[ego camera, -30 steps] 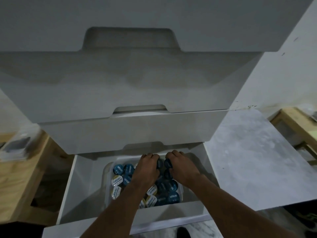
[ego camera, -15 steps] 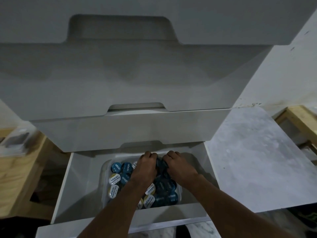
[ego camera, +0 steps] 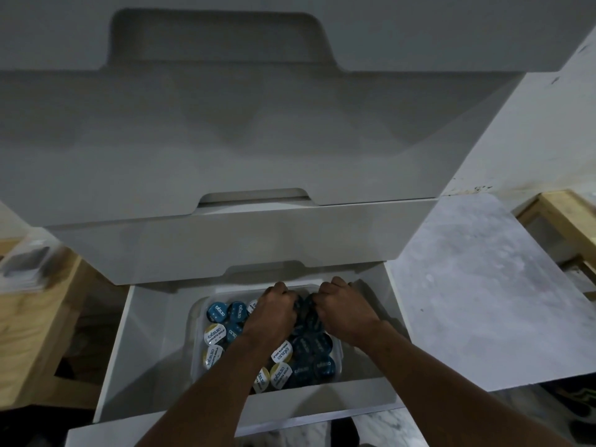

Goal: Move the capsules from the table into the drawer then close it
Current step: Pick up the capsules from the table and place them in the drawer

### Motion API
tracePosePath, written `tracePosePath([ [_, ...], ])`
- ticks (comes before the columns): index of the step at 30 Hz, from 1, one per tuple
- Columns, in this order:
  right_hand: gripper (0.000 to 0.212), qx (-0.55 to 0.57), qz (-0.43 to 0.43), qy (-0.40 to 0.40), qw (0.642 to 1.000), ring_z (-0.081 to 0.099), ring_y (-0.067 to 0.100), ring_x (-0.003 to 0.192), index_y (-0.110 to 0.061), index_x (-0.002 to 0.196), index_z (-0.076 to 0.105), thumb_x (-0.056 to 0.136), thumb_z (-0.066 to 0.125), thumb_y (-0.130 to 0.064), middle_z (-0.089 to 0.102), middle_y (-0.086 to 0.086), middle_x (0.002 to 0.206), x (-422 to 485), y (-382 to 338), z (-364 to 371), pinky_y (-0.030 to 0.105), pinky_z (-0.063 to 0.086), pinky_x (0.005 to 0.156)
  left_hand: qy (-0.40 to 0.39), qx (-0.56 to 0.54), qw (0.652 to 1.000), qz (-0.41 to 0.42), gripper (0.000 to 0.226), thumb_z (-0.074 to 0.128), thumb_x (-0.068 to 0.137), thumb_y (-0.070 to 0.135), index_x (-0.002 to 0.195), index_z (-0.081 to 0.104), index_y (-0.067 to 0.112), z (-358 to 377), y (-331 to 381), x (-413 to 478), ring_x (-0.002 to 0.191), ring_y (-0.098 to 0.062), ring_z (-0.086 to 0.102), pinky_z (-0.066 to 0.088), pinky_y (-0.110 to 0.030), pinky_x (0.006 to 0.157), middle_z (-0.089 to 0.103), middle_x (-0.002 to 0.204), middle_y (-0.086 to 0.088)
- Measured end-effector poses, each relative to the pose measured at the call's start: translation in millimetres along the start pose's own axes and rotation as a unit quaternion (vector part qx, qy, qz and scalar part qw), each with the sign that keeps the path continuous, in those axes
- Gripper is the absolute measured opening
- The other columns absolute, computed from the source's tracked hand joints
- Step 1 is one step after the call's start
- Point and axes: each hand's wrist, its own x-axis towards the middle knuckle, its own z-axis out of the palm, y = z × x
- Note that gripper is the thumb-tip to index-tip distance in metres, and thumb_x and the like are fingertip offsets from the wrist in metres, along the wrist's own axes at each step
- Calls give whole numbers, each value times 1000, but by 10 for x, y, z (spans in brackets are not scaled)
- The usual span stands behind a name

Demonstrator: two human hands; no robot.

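Note:
The bottom white drawer (ego camera: 154, 366) stands pulled out below me. Inside it sits a clear plastic tub (ego camera: 195, 343) filled with several round capsules (ego camera: 216, 312), some with blue lids and some white and yellow. My left hand (ego camera: 274, 312) and my right hand (ego camera: 342, 309) are both down in the tub's far end, knuckles up, fingers curled around dark capsules (ego camera: 306, 312) between them. My forearms cover part of the pile.
Two closed white drawers (ego camera: 225, 240) jut out above the open one. A grey marble-look floor (ego camera: 483, 301) lies to the right, with a wooden frame (ego camera: 561, 214) at the far right. A wooden table (ego camera: 35, 324) holding packets is at the left.
Both hands have stayed in the tub, drawing slightly closer together with fingers curling tighter over the dark capsules. The view has shifted a little.

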Motion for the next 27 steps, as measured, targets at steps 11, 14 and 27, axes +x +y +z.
tracePosePath([
  [11,24,15,21,-37,999,54,29,106,-11,110,61,89,51,-8,60,11,112,30,-42,-43,41,46,91,-12,15,1000,16,28,53,86,4,111,63,11,-31,7,12,105,-22,54,47,-29,90,54,114,-7],
  [14,21,36,16,-41,998,57,30,101,-9,105,62,87,51,-10,60,12,109,21,-28,-62,40,48,86,-36,10,999,35,24,57,85,15,108,64,12,-78,-3,27,103,-21,54,45,-27,88,54,111,-7],
  [27,36,49,18,-77,996,59,26,100,-16,117,56,84,56,-32,55,6,115,-40,-29,-118,40,50,88,-125,77,985,90,28,66,83,12,109,61,6,-201,-43,91,103,-23,52,43,-28,81,50,111,-8],
])
